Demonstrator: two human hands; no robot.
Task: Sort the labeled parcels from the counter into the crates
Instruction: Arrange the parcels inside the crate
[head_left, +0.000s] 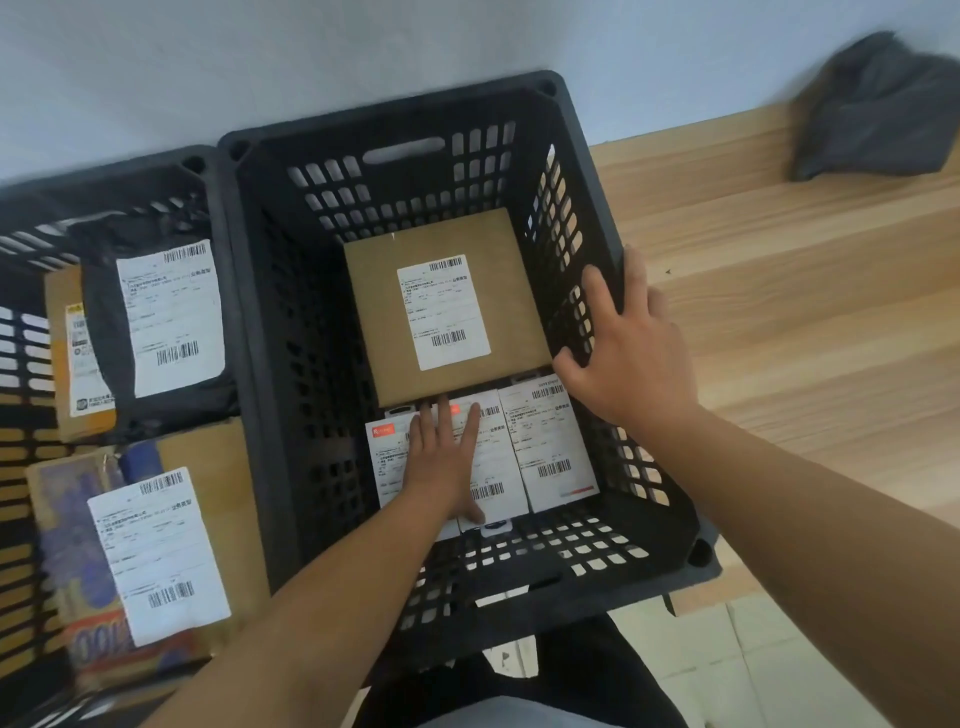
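Two black crates stand side by side on the wooden counter (805, 338). In the right crate (249, 338) I count four parcels: one brown box (374, 291) and three white packets (550, 441). My left hand (441, 462) lies flat on the packets, fingers straight, grasping nothing. My right hand (631, 358) rests spread on that crate's wall, unclenched. The left crate (104, 179) shows three labeled parcels, among them one black bag (104, 322).

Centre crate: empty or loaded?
Loaded, not full. In the crate a brown box sits at the far end; white labelled parcels lie at the near end, partly under the left hand.
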